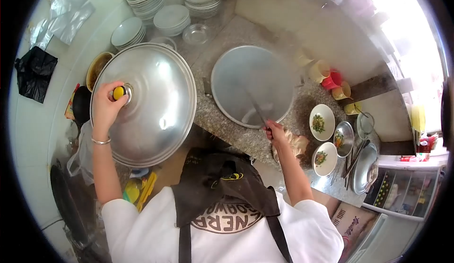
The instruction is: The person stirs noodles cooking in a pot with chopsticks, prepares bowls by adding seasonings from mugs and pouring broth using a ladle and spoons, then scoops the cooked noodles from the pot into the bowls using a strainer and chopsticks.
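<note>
My left hand (107,104) is closed on the yellow-and-black knob of a large domed metal lid (156,130), which is held tilted to the left of the cooker. My right hand (275,133) grips the dark handle of a long, thin, flat utensil (258,109). The utensil reaches over a large round grey steaming surface (236,85) set in the speckled stone counter; steam blurs its far end, so I cannot tell its exact kind. A crumpled beige cloth (297,144) lies beside my right wrist.
On the right stand white bowls with chopped greens (318,124) (321,158), a metal bowl (344,137), and a metal lid (365,168) near chopsticks. Stacked plates (171,19) and a small glass bowl (196,34) stand at the back. Cups (332,79) line the right wall.
</note>
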Demonstrator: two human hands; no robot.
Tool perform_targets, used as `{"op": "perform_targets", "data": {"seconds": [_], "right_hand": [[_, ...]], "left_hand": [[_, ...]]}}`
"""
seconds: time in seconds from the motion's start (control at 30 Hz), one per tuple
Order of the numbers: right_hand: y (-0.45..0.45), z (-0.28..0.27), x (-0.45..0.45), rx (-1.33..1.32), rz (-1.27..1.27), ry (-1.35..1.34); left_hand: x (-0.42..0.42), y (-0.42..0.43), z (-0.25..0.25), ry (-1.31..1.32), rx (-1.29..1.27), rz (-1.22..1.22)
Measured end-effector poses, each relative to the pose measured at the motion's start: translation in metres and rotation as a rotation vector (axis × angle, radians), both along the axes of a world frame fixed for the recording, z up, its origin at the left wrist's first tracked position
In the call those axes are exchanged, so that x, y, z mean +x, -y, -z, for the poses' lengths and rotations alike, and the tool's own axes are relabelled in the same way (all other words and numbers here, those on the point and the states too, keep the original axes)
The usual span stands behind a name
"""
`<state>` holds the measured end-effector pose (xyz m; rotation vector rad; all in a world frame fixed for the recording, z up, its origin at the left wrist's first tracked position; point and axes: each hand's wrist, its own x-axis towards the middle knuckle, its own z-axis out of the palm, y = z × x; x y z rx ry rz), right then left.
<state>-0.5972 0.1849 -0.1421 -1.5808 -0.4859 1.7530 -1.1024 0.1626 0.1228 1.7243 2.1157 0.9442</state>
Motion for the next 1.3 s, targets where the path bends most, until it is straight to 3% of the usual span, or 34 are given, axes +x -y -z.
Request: {"op": "perform_targets", "data": {"seconds": [0.3, 0.6, 0.73, 1.0, 1.2, 1.3], "right_hand": [[0.043, -0.059, 0.024, 0.212, -0.011, 0.001], [0.111, -0.151, 0.062, 0.193, 0.23, -0.057], [0.155, -0.166, 0.086, 0.256, 0.334, -0.004], [0.223, -0.183, 0.107, 0.241, 0.554, 0.214], [0.251, -0.18, 0.119, 0.197, 0.686, 0.369], [0.261, -0.177, 0.125, 0.194, 0.699, 0.421]], "left_hand": [[0.009, -0.017, 0.003, 0.006, 0.007, 0.055], [0.035, -0.054, 0.009, 0.053, -0.012, 0.169], [0.043, -0.076, 0.025, -0.004, 0.03, 0.28], [0.078, -0.105, 0.038, 0.034, -0.121, 0.351], [0.098, -0.116, 0.048, 0.175, -0.173, 0.431], [0.11, -0.117, 0.043, 0.063, -0.248, 0.395]]}}
